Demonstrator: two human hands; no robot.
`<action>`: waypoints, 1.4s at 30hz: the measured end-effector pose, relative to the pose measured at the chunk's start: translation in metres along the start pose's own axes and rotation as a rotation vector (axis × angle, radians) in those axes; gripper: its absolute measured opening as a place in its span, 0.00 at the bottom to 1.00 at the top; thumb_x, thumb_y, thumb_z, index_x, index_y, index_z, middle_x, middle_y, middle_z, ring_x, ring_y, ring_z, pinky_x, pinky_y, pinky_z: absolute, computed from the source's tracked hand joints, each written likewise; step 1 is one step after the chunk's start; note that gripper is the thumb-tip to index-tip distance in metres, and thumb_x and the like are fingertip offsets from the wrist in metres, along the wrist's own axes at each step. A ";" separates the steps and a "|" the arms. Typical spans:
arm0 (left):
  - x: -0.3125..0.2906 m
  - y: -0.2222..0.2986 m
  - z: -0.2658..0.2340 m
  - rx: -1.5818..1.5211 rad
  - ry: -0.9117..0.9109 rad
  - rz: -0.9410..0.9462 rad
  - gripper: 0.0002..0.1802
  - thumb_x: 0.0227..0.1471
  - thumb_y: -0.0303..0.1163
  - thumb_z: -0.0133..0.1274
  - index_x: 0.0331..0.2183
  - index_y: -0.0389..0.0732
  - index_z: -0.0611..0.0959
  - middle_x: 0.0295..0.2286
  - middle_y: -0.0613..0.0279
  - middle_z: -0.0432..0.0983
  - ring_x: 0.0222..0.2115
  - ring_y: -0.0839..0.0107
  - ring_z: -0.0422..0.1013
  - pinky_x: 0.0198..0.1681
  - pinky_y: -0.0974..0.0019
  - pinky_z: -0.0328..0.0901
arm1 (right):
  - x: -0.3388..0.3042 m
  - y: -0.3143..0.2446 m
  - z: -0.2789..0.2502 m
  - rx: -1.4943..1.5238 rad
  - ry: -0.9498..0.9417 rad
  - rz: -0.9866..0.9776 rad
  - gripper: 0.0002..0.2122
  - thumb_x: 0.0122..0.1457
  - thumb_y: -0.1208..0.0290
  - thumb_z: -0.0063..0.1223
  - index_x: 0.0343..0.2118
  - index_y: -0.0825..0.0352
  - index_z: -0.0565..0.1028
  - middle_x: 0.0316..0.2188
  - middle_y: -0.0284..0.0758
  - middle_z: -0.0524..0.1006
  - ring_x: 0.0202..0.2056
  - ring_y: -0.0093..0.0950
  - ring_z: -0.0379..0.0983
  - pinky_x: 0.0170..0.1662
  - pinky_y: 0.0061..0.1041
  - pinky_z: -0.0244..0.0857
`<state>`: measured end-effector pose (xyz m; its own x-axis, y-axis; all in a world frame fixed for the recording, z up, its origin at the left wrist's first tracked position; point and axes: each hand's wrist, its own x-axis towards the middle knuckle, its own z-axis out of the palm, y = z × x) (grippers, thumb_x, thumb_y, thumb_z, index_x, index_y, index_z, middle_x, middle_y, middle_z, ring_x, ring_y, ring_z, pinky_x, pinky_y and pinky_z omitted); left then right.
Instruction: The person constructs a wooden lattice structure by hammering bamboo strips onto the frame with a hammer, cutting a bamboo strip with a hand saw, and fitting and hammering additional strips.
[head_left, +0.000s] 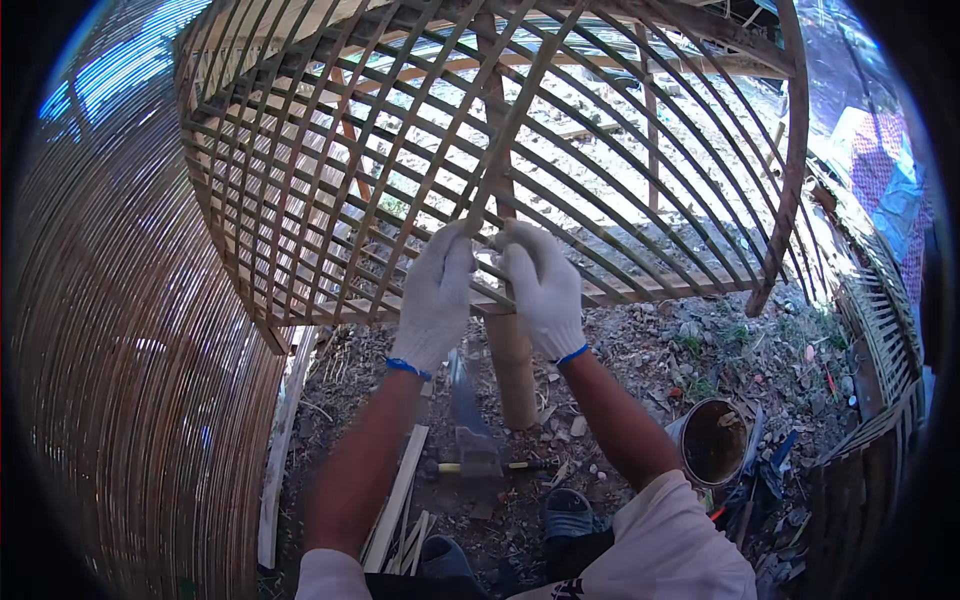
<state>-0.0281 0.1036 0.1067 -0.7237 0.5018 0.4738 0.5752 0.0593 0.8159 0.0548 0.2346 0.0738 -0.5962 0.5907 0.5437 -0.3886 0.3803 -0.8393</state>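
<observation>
Littered ground [640,345] lies below the lattice [655,293], where the left hand [438,282] pinches a slat [525,108], seemingly steadying it, the right hand [542,280] alongside (its grip I can't tell).

Slat [527,105]: long, narrow, light brown; tilted, upper end to the right; positioned across the lattice panel [650,293], lower end near mid-width; panel: thin brown strips, crossed diagonally at left; right portion, strips running mainly one way; open gaps throughout.
</observation>
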 end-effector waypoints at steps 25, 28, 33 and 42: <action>-0.063 -0.095 0.056 0.059 -0.026 -0.206 0.19 0.65 0.34 0.53 0.54 0.36 0.82 0.40 0.49 0.83 0.43 0.59 0.80 0.49 0.57 0.71 | 0.336 -0.079 -0.176 -0.180 -0.063 -0.249 0.33 0.67 0.66 0.62 0.71 0.66 0.61 0.50 0.44 0.82 0.46 0.27 0.80 0.53 0.28 0.77; -0.080 -0.129 0.058 0.054 0.130 -0.301 0.18 0.64 0.33 0.55 0.52 0.35 0.83 0.39 0.50 0.83 0.42 0.58 0.80 0.49 0.57 0.71 | 0.339 -0.087 -0.170 -0.239 -0.056 -0.227 0.29 0.66 0.67 0.62 0.68 0.66 0.65 0.48 0.42 0.82 0.45 0.26 0.80 0.52 0.27 0.78; -0.076 -0.146 0.061 -0.208 0.349 -0.545 0.16 0.67 0.34 0.53 0.49 0.33 0.84 0.31 0.64 0.79 0.30 0.72 0.74 0.36 0.64 0.69 | 0.342 -0.095 -0.160 -0.298 -0.035 -0.177 0.22 0.65 0.69 0.61 0.61 0.66 0.74 0.43 0.40 0.83 0.44 0.24 0.80 0.47 0.25 0.78; -0.068 -0.138 0.073 -0.437 0.508 -0.630 0.14 0.70 0.33 0.49 0.43 0.36 0.85 0.26 0.69 0.75 0.24 0.82 0.69 0.25 0.73 0.63 | 0.333 -0.110 -0.170 -0.981 0.113 -0.362 0.26 0.64 0.50 0.58 0.60 0.60 0.79 0.47 0.43 0.86 0.48 0.35 0.83 0.55 0.31 0.72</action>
<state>-0.0306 0.1246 -0.0619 -0.9944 0.0418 -0.0969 -0.1031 -0.1898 0.9764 0.0182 0.5101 0.3463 -0.4693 0.3703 0.8016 0.2389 0.9272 -0.2885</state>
